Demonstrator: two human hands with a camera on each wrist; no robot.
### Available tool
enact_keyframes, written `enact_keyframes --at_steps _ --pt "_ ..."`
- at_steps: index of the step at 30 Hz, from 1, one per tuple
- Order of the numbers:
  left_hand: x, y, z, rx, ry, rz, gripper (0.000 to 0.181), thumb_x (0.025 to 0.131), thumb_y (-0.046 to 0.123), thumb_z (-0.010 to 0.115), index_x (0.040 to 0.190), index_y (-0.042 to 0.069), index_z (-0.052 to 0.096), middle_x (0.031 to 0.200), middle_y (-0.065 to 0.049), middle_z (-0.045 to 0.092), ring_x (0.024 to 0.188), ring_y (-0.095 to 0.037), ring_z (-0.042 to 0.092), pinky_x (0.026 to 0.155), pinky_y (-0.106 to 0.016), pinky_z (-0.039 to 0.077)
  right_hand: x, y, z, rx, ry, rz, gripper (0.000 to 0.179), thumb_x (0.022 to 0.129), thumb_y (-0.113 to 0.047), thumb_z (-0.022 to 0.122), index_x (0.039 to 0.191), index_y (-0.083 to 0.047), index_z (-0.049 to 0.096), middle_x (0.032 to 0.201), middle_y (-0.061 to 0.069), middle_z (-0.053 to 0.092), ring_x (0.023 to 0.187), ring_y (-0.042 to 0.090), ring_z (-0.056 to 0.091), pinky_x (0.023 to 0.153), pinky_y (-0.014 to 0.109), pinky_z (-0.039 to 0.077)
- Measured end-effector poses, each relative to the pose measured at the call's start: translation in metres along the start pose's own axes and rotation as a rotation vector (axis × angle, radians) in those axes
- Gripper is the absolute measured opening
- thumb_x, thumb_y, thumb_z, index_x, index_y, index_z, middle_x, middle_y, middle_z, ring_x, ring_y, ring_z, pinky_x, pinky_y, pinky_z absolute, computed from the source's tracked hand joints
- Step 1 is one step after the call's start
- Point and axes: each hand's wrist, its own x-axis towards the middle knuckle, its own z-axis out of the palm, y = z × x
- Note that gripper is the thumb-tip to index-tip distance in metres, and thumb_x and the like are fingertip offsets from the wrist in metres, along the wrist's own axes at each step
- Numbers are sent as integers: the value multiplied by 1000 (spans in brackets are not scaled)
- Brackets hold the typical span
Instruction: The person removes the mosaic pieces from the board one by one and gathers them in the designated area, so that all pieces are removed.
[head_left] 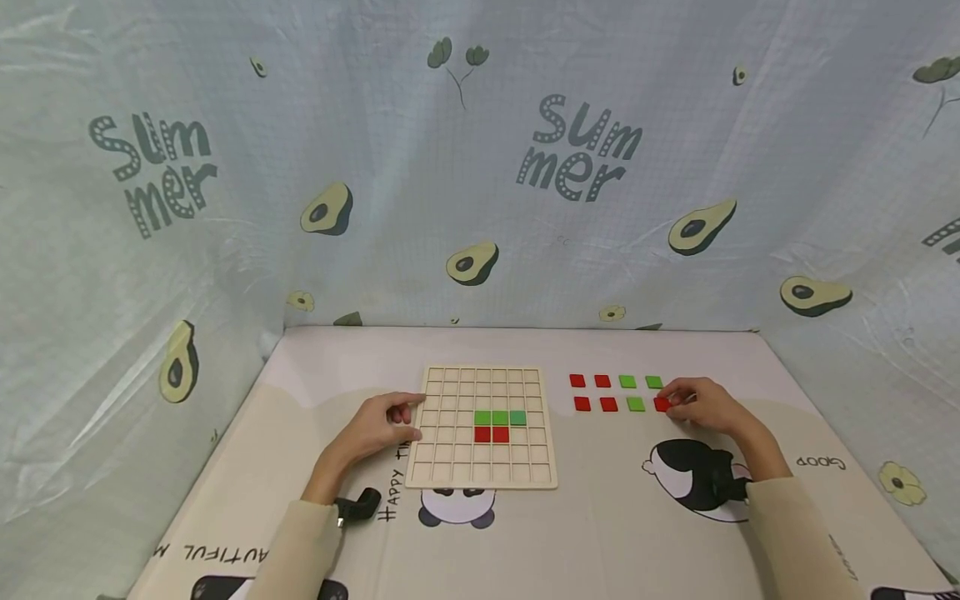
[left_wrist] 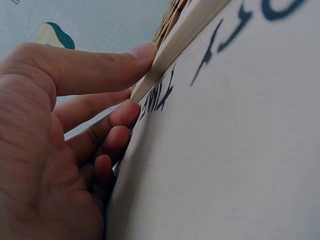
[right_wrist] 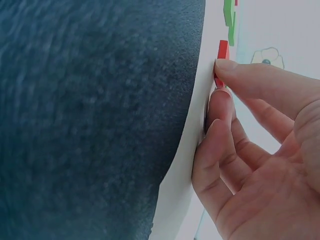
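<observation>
A wooden grid board (head_left: 442, 471) lies flat on the table. In its cells sit three green tiles (head_left: 500, 418) in one row and two red tiles (head_left: 491, 434) just below. The rightmost green one looks more bluish. My left hand (head_left: 384, 421) touches the board's left edge with spread thumb and index finger; the left wrist view shows the thumb (left_wrist: 142, 51) against the wooden side. Far to the right, my right hand (head_left: 701, 404) pinches a red square tile (head_left: 661, 404) between thumb and fingers. That red tile (right_wrist: 222, 48) is partly covered by the thumb in the right wrist view.
Right of the board, several loose red tiles (head_left: 602, 381) and green tiles (head_left: 636, 404) lie in two rows. A printed cloth (head_left: 600, 517) covers the table. Patterned curtains (head_left: 480, 167) stand behind and at both sides.
</observation>
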Motion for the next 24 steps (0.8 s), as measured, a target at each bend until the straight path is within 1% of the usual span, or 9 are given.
enact_keyframes --at_steps 6,12,17,24 --pt "0 -1 0 9 1 -5 62 78 12 84 136 2 66 87 -4 57 82 -17 49 74 -26 38 3 2 0 -4 4 -15 29 91 -5 70 119 3 69 99 13 62 91 26 55 67 29 51" --pt "0 -2 0 0 0 7 62 78 12 84 136 2 66 87 -4 57 82 -17 49 74 -26 38 2 1 -1 4 0 -18 30 90 -6 71 118 3 69 98 12 61 90 25 54 66 28 51" --pt "0 -2 0 -4 0 15 62 77 12 85 136 1 66 87 -5 58 81 -17 49 73 -26 39 -1 -1 -2 5 -6 -1 34 89 -9 73 121 2 68 101 13 62 91 25 55 68 30 52" --pt "1 0 0 -4 1 6 62 77 12 84 136 1 66 87 -5 57 82 -18 49 74 -27 39 -4 -2 -3 13 0 17 38 89 -11 73 124 2 66 102 14 64 93 26 58 69 31 54"
